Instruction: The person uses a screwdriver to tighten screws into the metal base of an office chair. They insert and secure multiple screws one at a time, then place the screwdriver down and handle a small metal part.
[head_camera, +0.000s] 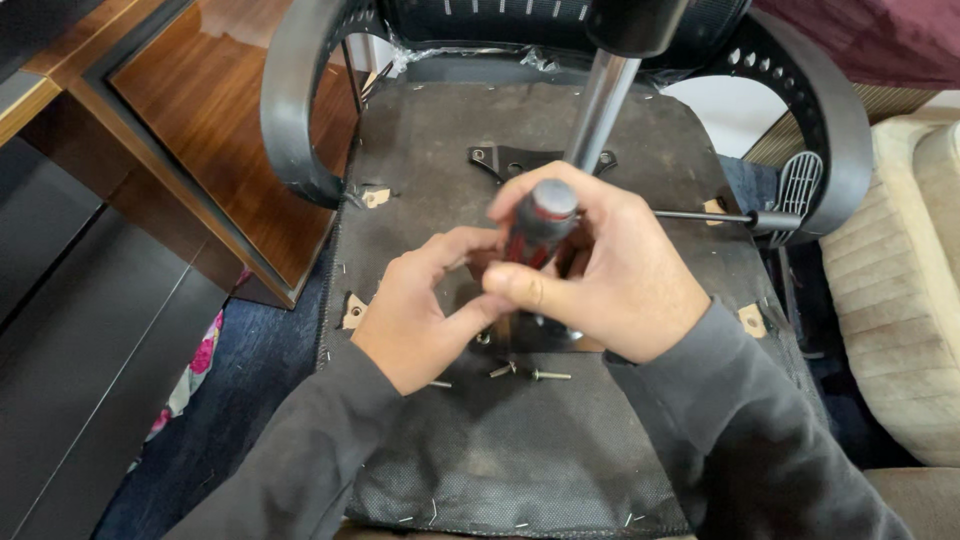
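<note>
An office chair seat lies upside down, its black fabric underside (520, 440) facing me. My right hand (610, 275) grips a black and red screwdriver handle (538, 225), held upright over the metal mechanism plate (520, 335). My left hand (415, 315) rests beside it, fingers curled toward the shaft and touching the right thumb. The tip of the tool is hidden by both hands. Loose screws (550, 376) lie on the fabric just below the plate. A shiny gas cylinder (600, 105) rises from the mechanism.
Black plastic armrests curve at the left (290, 110) and right (840, 110). A lever rod with a black knob (775, 220) sticks out to the right. A wooden cabinet (220, 130) stands at left, a beige cushioned seat (910, 300) at right.
</note>
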